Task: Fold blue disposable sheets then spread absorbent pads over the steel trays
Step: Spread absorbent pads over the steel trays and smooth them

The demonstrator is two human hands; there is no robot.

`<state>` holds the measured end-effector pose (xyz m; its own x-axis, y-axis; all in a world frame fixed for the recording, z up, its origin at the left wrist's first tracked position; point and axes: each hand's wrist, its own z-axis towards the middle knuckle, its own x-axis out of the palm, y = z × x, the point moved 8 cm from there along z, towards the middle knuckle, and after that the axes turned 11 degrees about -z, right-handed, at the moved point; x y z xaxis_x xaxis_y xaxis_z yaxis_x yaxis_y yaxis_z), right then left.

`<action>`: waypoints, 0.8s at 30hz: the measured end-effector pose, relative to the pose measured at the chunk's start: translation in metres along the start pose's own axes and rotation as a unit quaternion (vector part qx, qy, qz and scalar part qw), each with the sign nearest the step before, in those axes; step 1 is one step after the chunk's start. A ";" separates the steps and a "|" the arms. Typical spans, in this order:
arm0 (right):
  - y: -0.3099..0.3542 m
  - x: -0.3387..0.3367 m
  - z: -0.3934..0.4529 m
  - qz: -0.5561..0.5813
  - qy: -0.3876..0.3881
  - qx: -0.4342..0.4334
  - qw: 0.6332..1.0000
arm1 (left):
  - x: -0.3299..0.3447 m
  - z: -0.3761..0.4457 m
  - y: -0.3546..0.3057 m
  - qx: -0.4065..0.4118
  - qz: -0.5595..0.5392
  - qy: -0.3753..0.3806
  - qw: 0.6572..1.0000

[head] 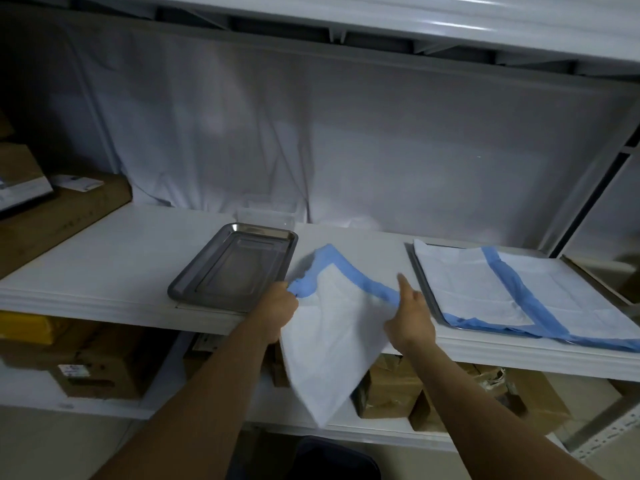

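Note:
A white absorbent pad with a blue border [332, 323] hangs over the front edge of the white shelf, its far corner lying on the shelf. My left hand [282, 304] grips the bunched blue edge on its left side. My right hand [410, 315] pinches the blue border on its right side, with the index finger pointing up. An empty steel tray [235, 266] sits on the shelf just left of the pad. At the right, a second pad [512, 289] is spread over another steel tray [427, 292], of which only the left rim shows.
A clear plastic box [266, 211] stands behind the empty tray against a white cloth backdrop. A long cardboard box [59, 216] lies at the shelf's left end. Cardboard boxes [391, 389] fill the shelf below. An upper shelf [415, 19] overhangs.

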<state>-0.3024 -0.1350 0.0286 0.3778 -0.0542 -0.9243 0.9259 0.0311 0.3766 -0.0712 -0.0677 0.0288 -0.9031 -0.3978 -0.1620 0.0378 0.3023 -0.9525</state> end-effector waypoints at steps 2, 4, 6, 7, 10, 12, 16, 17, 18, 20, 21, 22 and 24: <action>0.039 -0.003 0.002 -0.047 -0.005 -0.125 0.991 | -0.003 0.003 -0.015 0.046 0.076 0.017 0.996; 0.074 -0.005 0.002 -0.108 -0.003 -0.206 0.973 | -0.002 0.005 -0.028 0.086 0.147 0.049 0.984; 0.099 -0.006 0.006 -0.171 0.023 -0.248 0.953 | -0.002 0.005 -0.038 0.114 0.192 0.074 0.972; 0.109 -0.005 0.008 -0.216 0.042 -0.268 0.938 | -0.004 0.003 -0.045 0.129 0.204 0.079 0.967; 0.127 -0.004 0.011 -0.239 0.121 -0.284 0.921 | -0.022 0.013 -0.055 0.172 0.191 0.024 0.966; 0.138 -0.007 0.008 -0.134 0.146 -0.292 0.936 | -0.044 0.021 -0.051 0.176 0.130 -0.042 0.975; 0.144 -0.010 0.014 0.033 0.126 -0.263 0.956 | -0.080 0.025 -0.032 0.160 0.042 -0.132 0.977; 0.144 -0.009 0.015 0.078 0.131 -0.253 0.955 | -0.089 0.025 -0.025 0.153 0.011 -0.158 0.976; 0.145 -0.008 0.016 0.130 0.146 -0.239 0.951 | -0.097 0.026 -0.017 0.143 -0.027 -0.189 0.971; 0.148 -0.008 0.018 0.228 0.165 -0.221 0.934 | -0.109 0.028 0.001 0.109 -0.109 -0.226 0.962; 0.150 -0.007 0.020 0.259 0.170 -0.213 0.927 | -0.110 0.030 0.008 0.094 -0.137 -0.227 0.960; 0.153 -0.007 0.022 0.278 0.173 -0.204 0.923 | -0.109 0.032 0.012 0.087 -0.162 -0.222 0.957; 0.157 -0.003 0.026 0.327 0.180 -0.171 0.912 | -0.112 0.034 0.014 0.107 -0.214 -0.232 0.943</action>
<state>-0.1577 -0.1560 0.0921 0.7631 0.4175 -0.4934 0.4243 0.2523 0.8697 0.0453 -0.0483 0.0250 -0.5735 -0.7942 0.2009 -0.1571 -0.1340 -0.9784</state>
